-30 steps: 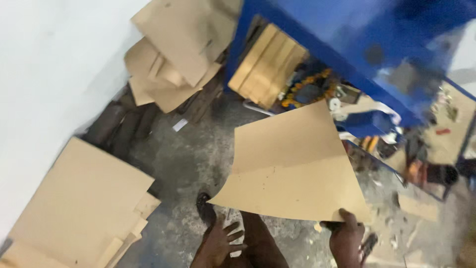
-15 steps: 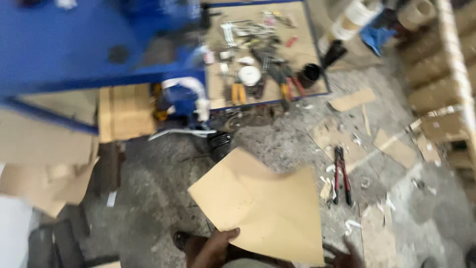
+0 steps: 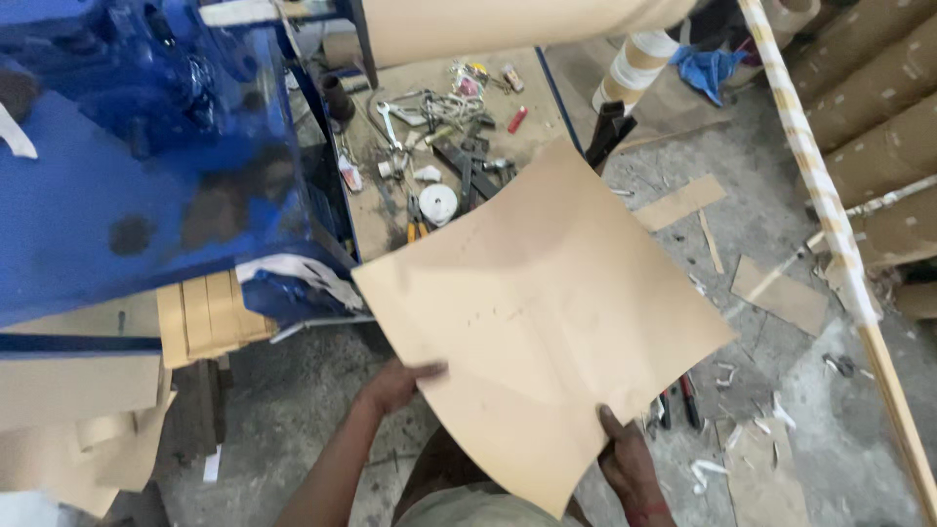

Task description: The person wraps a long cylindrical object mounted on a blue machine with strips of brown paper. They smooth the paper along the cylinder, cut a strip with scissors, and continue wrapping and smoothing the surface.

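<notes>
A large tan cardboard sheet [image 3: 542, 322] fills the middle of the frame, held above the concrete floor [image 3: 800, 390] by both of the person's hands. The left hand [image 3: 395, 383] grips the sheet's lower left edge, thumb on top and the other fingers hidden underneath. The right hand [image 3: 627, 459] holds the lower right edge near the bottom of the frame, its fingers closed around that edge.

The sheet looks thin and light, and it bows visibly: its near edge curls downward between the two hands and its upper corner lifts toward the top centre. It seems stiff enough to keep its shape when held at two points, but it would probably flop or crease if pinched at a single corner. Its surface appears dry and matte, so slipping seems unlikely. Holds on two well-separated edges, as here, suit it best.

To the upper left stands a blue machine [image 3: 137, 166]. Beside it, behind the sheet's upper edge, a cluttered surface [image 3: 390, 210] carries scattered hand tools, among them a wrench [image 3: 388, 122] and a roll of white tape [image 3: 438, 203]. Flat cardboard offcuts [image 3: 779, 293] lie on the floor at the right, and cardboard tubes [image 3: 869, 88] are stacked at the upper right.
</notes>
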